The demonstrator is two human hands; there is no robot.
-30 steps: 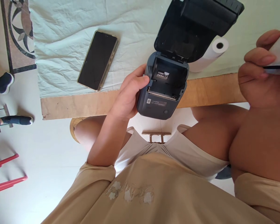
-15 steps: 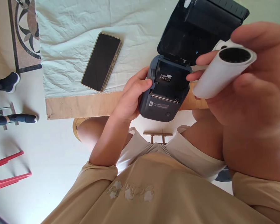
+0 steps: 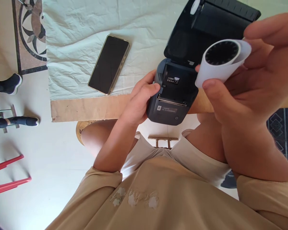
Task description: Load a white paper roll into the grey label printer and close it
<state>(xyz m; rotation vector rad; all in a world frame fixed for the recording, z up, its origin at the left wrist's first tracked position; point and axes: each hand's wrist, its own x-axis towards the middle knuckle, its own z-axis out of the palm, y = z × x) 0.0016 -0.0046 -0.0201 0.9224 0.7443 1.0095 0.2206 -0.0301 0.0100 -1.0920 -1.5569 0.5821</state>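
Note:
My left hand [image 3: 144, 99] grips the left side of a dark label printer [image 3: 166, 110], its thumb on the rim of the paper bay. The printer's lid [image 3: 192, 35] is swung up and back, so the bay shows with a small printed sticker and a metal strip inside. In my right hand [image 3: 252, 73] is a white paper roll [image 3: 216, 72], pinched between thumb and fingers, its dark hollow core facing up and toward me. The roll is held just right of the bay, in front of part of the lid. A loose paper edge stands off its right side.
A smartphone [image 3: 109, 65] with a dark screen lies on the pale green cloth [image 3: 72, 41], left of the printer. The table's bare wooden edge [image 3: 86, 108] runs along the front. At left on the floor are a red plastic stool [image 3: 9, 182] and another person's shoes [image 3: 14, 84].
My right hand has turned the paper roll, so its core opening shows rounder and further left, and the loose edge is more visible. The left hand still holds the printer; the view shifted slightly.

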